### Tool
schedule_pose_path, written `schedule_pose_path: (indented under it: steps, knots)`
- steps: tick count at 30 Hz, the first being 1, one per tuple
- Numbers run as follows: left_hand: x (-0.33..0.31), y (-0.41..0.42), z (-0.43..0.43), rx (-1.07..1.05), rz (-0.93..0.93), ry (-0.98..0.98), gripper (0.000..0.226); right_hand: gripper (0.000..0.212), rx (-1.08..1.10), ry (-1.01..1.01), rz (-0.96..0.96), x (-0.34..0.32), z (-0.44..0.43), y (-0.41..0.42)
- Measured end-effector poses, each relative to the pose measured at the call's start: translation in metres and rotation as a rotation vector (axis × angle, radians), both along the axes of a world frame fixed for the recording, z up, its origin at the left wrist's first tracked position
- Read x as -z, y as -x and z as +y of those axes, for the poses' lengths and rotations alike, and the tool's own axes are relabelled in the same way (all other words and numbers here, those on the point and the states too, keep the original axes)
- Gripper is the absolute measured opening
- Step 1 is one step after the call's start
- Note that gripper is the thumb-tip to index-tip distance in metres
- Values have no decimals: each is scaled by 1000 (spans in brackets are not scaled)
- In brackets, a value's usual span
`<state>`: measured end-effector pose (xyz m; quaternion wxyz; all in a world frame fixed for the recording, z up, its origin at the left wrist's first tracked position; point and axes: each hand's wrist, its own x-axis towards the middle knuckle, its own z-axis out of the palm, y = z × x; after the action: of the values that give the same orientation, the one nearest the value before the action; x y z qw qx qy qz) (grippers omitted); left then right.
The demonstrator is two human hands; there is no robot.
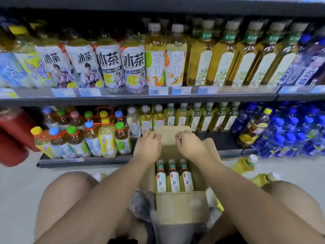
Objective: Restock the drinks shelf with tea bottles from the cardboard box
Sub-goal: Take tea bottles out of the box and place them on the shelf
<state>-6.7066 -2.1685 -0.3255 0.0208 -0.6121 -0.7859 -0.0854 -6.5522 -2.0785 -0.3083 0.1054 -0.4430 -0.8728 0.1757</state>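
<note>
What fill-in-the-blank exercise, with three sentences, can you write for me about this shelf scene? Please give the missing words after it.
1. The open cardboard box shows ____ upright tea bottles.
2. The left hand and the right hand both grip the far ____ of that box.
3. A yellow bottle lies on the ____ to the right of the box.

Missing words: three; flap; floor.

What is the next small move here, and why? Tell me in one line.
Probably drop the right hand from the far flap of the brown cardboard box to the nearest green-capped yellow tea bottle. Both it and the left hand grip that flap, neither holds a bottle, and three stand uncovered in the box.
</note>
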Motion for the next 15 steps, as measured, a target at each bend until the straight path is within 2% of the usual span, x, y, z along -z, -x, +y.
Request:
schedule_pose_path:
  steps: [6,9,15]
  knots:
    - [97,9,-8,-87,-89,109,50,42,-21,300,-289,106,-15,21]
    - [116,8,-10,-155,-209,128,55,52,27,408,-389,141,-16,39]
    - [126,9,-8,-169,-180,103,66,47,261,523,-433,181,-21,75]
